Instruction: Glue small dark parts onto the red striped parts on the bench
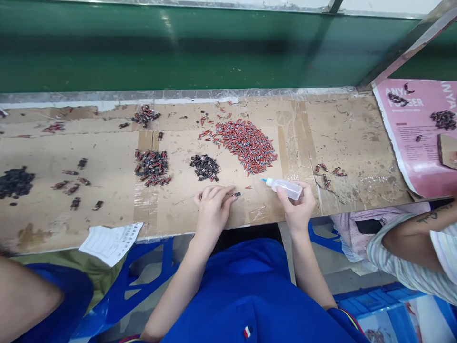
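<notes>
My left hand (213, 204) is closed in a pinch over the cardboard worktop (182, 209). A small black part (237, 194) sticks out from its fingertips. My right hand (299, 204) grips a translucent squeeze bottle (290, 188) with a white cap and a blue tip, tilted so the tip points left. A single red piece (248, 187) lies between the two hands. Beyond them spreads a large pile of small red-and-silver pieces (246, 145). Just past my left hand is a heap of black parts (205, 167). Further left sits a block of black-and-red assemblies (152, 166).
Several loose assemblies (326, 176) lie to the right, others (73, 188) to the left beside a dark heap (16, 183). A paper slip (111, 243) overhangs the front edge. People sit on both sides, a striped sleeve (396, 247) at right. A green panel (178, 52) stands behind.
</notes>
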